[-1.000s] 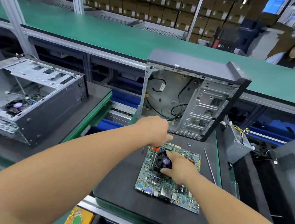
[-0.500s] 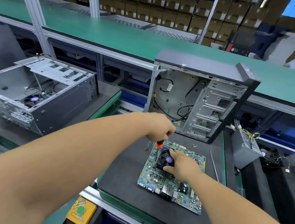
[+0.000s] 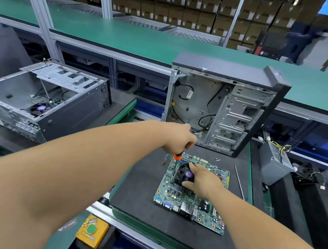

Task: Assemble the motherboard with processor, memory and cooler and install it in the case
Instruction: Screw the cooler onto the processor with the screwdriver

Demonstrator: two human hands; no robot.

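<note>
We grip the screwdriver (image 3: 177, 157) upright in our left hand (image 3: 179, 138) | tip at the cooler (image 3: 184, 174) corner just below | right hand (image 3: 204, 179) steadies the cooler on the motherboard (image 3: 174, 196)

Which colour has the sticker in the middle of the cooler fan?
Purple, on the cooler fan; head view.

hands 2 (image 3: 179, 139) (image 3: 204, 179) | boards 1 (image 3: 190, 196) | fans 1 (image 3: 183, 174) | cases 2 (image 3: 226, 110) (image 3: 48, 102) | screwdrivers 1 (image 3: 177, 157) | yellow boxes 1 (image 3: 92, 230)
</note>
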